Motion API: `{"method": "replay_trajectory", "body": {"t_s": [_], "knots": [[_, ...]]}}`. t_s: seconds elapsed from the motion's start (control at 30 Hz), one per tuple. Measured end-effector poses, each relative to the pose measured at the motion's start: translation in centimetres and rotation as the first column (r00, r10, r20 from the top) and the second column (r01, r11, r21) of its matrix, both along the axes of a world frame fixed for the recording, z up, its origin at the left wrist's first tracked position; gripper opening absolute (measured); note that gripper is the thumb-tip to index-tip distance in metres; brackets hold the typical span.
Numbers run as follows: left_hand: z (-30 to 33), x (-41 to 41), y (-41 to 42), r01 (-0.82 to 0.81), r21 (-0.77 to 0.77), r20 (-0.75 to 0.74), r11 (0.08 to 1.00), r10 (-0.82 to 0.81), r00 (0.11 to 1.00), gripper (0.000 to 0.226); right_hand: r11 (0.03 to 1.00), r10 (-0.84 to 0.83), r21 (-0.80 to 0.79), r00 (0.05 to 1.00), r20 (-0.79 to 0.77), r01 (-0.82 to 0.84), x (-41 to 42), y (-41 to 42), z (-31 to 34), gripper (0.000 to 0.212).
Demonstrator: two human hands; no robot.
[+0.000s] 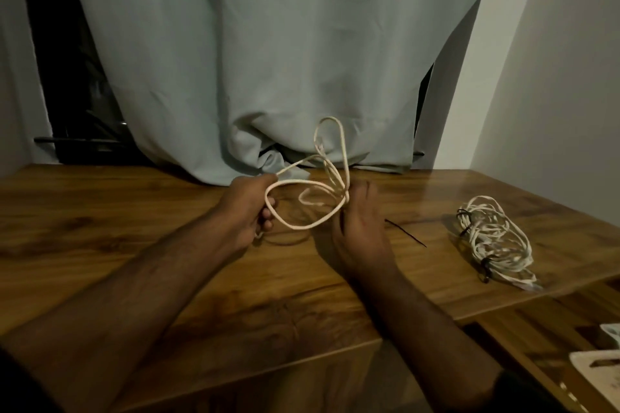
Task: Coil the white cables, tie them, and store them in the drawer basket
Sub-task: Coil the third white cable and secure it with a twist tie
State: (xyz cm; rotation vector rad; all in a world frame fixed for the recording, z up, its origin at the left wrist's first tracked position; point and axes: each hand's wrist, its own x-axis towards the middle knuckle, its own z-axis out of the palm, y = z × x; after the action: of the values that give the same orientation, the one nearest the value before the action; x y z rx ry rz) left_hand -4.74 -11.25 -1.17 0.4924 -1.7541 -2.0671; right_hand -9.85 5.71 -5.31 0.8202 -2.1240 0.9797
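A white cable (303, 227) hangs in loose loops above the wooden table (134, 218), between both hands. My left hand (246, 211) grips one loop of it with curled fingers. My right hand (357, 228) pinches the point where the loops cross, fingers pointing up. A thin black tie (406, 233) lies on the table just right of my right hand. At the right a coiled white cable bundle (493, 238) lies on the table, bound with black ties. A white basket (600, 369) shows at the lower right edge, partly cut off.
A pale curtain (285, 60) hangs behind the table and bunches on its back edge. A dark window gap (73, 94) lies at the left, a white wall (553, 77) at the right. The lower wooden surface (536, 322) at the lower right holds the basket.
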Motion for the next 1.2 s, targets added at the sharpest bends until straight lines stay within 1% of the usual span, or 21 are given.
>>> {"method": "replay_trajectory", "body": {"t_s": [0.07, 0.1, 0.17, 0.23, 0.3, 0.37, 0.5, 0.57, 0.6, 0.67, 0.73, 0.77, 0.8, 0.83, 0.9, 0.93, 0.97, 1.03, 1.07, 1.13, 1.2], "knots": [[0.1, 0.1, -0.3, -0.061, 0.013, -0.004, 0.998, 0.061, 0.998, 0.027, 0.996, 0.054, -0.056, 0.983, -0.176, -0.065, 1.0, 0.0, 0.3, 0.047], [0.0, -0.1, -0.4, -0.089, 0.003, -0.003, 0.996, 0.089, 0.996, 0.028, 0.996, 0.074, -0.038, 0.965, -0.25, -0.087, 1.3, 0.1, 0.3, 0.055], [-0.1, -0.1, -0.3, -0.124, -0.024, -0.005, 0.992, 0.124, 0.992, 0.027, 0.991, 0.121, 0.102, 0.911, -0.395, -0.088, 1.9, 0.2, 0.4, 0.065], [-0.1, -0.2, 0.0, -0.113, 0.001, -0.027, 0.994, 0.113, 0.993, 0.025, 0.946, 0.246, 0.305, 0.85, -0.465, -0.106, 1.9, -0.1, 0.3, 0.065], [0.1, -0.3, 0.0, -0.082, 0.07, -0.021, 0.994, 0.084, 0.996, 0.028, 0.864, 0.389, 0.474, 0.821, -0.417, -0.169, 1.4, -0.6, 0.1, 0.055], [0.3, -0.4, -0.1, -0.043, 0.146, -0.018, 0.988, 0.046, 0.999, 0.034, 0.839, 0.406, 0.505, 0.852, -0.329, -0.205, 1.0, -1.0, -0.2, 0.045], [0.8, -0.3, -0.1, 0.095, 0.341, -0.088, 0.935, -0.068, 0.994, 0.039, 0.897, 0.102, 0.441, 0.983, -0.152, -0.025, -0.8, -0.9, -1.3, 0.041], [0.8, -0.2, 0.3, 0.152, 0.39, -0.109, 0.908, -0.118, 0.987, 0.042, 0.9, 0.025, 0.436, 0.998, -0.065, 0.006, -1.3, -0.8, -1.4, 0.042], [0.8, -0.1, 0.5, 0.179, 0.407, -0.119, 0.896, -0.142, 0.983, 0.043, 0.909, 0.025, 0.418, 0.997, -0.074, 0.009, -1.0, -0.8, -1.2, 0.043], [1.0, 0.1, 1.0, 0.216, 0.433, -0.142, 0.875, -0.171, 0.975, 0.044, 0.935, 0.1, 0.353, 0.976, -0.192, -0.027, 0.3, -0.6, -0.4, 0.045], [1.2, 0.3, 1.5, 0.225, 0.449, -0.167, 0.865, -0.166, 0.972, 0.043, 0.937, 0.236, 0.327, 0.911, -0.337, -0.121, 1.7, -0.5, 0.3, 0.044], [1.3, 0.3, 1.7, 0.211, 0.451, -0.177, 0.867, -0.145, 0.973, 0.042, 0.921, 0.315, 0.34, 0.88, -0.355, -0.192, 2.1, -0.6, 0.2, 0.044], [1.3, 0.4, 1.8, 0.188, 0.457, -0.189, 0.869, -0.112, 0.976, 0.041, 0.891, 0.4, 0.346, 0.867, -0.298, -0.293, 2.2, -0.7, 0.1, 0.046], [1.3, 0.4, 1.8, 0.166, 0.47, -0.202, 0.867, -0.078, 0.976, 0.041, 0.858, 0.468, 0.328, 0.865, -0.179, -0.397, 2.2, -0.8, -0.1, 0.051], [1.2, 0.6, 1.7, 0.149, 0.5, -0.227, 0.853, -0.037, 0.973, 0.04, 0.819, 0.518, 0.256, 0.854, 0.053, -0.513, 1.8, -0.9, -0.4, 0.059], [1.2, 0.7, 1.7, 0.158, 0.511, -0.24, 0.845, -0.037, 0.97, 0.04, 0.826, 0.493, 0.256, 0.864, 0.1, -0.502, 1.5, -0.8, -0.5, 0.056], [1.3, 0.7, 1.8, 0.173, 0.518, -0.253, 0.837, -0.043, 0.967, 0.04, 0.844, 0.446, 0.29, 0.891, 0.086, -0.451, 1.3, -0.8, -0.6, 0.046], [1.6, 0.5, 1.9, 0.18, 0.504, -0.266, 0.845, -0.047, 0.963, 0.041, 0.872, 0.343, 0.389, 0.938, -0.055, -0.296, 0.6, -1.1, -1.0, 0.022], [1.6, 0.4, 2.1, 0.159, 0.467, -0.259, 0.87, -0.037, 0.965, 0.04, 0.881, 0.304, 0.405, 0.949, -0.087, -0.245, 0.4, -1.1, -1.1, 0.017], [1.5, -0.1, 2.1, 0.08, 0.385, -0.235, 0.919, 0.014, 0.972, 0.035, 0.9, 0.27, 0.372, 0.961, -0.06, -0.229, 0.3, -1.1, -1.0, 0.025], [1.3, -0.4, 1.8, 0.038, 0.405, -0.233, 0.914, 0.063, 0.97, 0.028, 0.902, 0.29, 0.332, 0.957, 0.006, -0.275, 0.4, -0.8, -0.8, 0.037]]}}
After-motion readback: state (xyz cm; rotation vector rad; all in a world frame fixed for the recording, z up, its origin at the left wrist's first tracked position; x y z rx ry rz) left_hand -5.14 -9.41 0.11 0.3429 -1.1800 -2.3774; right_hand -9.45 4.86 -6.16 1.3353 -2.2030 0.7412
